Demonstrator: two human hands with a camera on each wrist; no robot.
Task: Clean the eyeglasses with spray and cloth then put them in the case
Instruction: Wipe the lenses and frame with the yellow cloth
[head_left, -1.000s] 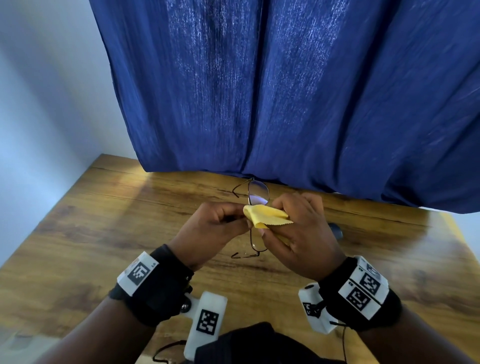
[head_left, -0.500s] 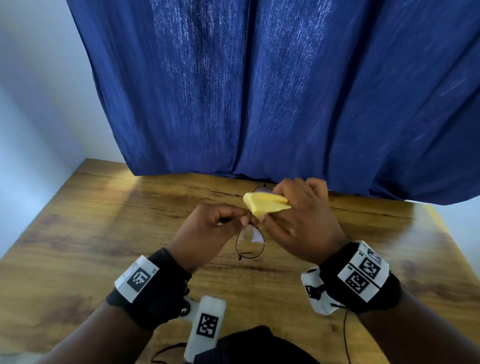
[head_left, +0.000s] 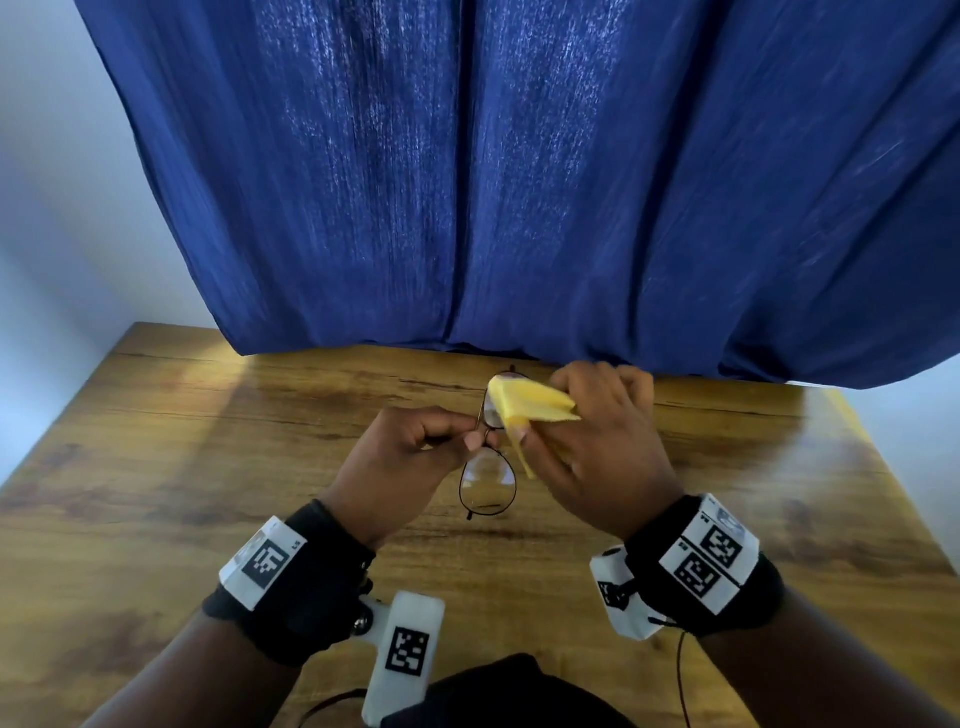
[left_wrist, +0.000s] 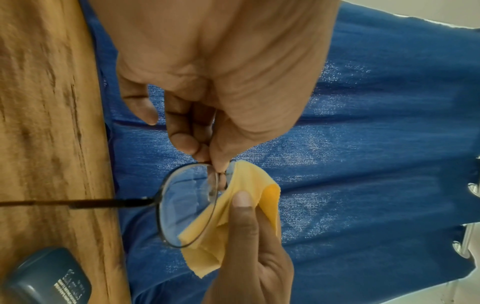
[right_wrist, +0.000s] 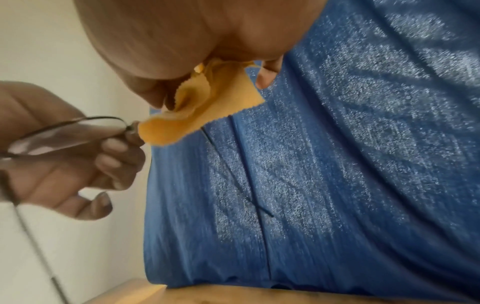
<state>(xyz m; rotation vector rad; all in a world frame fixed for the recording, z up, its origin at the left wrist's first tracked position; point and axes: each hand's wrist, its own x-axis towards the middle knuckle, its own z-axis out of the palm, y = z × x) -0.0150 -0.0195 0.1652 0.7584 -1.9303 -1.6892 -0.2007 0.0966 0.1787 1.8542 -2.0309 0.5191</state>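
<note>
Thin black-rimmed eyeglasses (head_left: 488, 486) hang above the wooden table (head_left: 156, 467), standing on end with one lens low and the other high. My left hand (head_left: 415, 452) pinches them at the bridge (left_wrist: 219, 166). My right hand (head_left: 587, 441) holds a folded yellow cloth (head_left: 524, 405) against the upper lens, which the cloth mostly covers. In the left wrist view the cloth (left_wrist: 233, 216) wraps one lens edge and a temple arm (left_wrist: 91, 203) points left. In the right wrist view the cloth (right_wrist: 205, 109) is bunched in my fingers beside the glasses (right_wrist: 64, 133).
A blue curtain (head_left: 519, 182) hangs right behind the table's far edge. A grey-blue case (left_wrist: 46, 277) lies on the table in the left wrist view. A white wall stands at the left.
Both hands have moved slightly away from me with the glasses. The cloth has shifted up from the middle onto the upper lens, leaving the lower lens uncovered.
</note>
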